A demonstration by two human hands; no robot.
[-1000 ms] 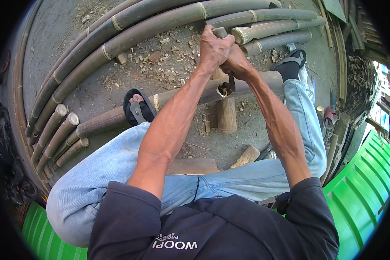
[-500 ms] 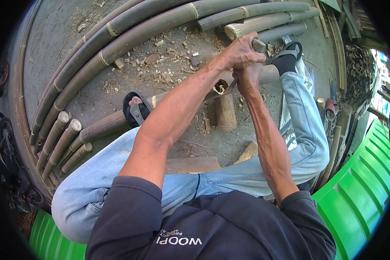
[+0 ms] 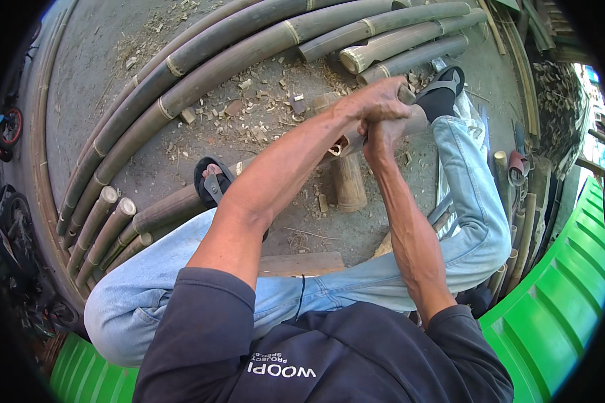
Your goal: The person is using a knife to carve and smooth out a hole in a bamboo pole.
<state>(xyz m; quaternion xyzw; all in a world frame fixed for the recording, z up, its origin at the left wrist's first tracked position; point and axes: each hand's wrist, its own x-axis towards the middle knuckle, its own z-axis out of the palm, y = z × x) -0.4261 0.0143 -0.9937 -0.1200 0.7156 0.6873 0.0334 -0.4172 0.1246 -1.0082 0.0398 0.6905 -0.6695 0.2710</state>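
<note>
A bamboo pole lies crosswise before me, with a cut hole in its upper side. Both fists are stacked on the thick wooden handle of a chisel-like tool just right of the hole. My left hand is closed over the upper part of the handle, whose end pokes out beyond it. Right below, my right hand is wrapped round the tool. The blade is hidden behind that hand. A short bamboo piece shows under the pole near the hole.
Long bamboo poles curve across the far side and left. Cut bamboo ends are grouped at left. Chips litter the ground. My sandalled feet rest by the pole. A green ribbed sheet stands at right.
Both hands have tipped slightly down and nearer to me with the tool. The metal blade seen earlier beside the hole is now hidden. The whole view has shifted a little.
</note>
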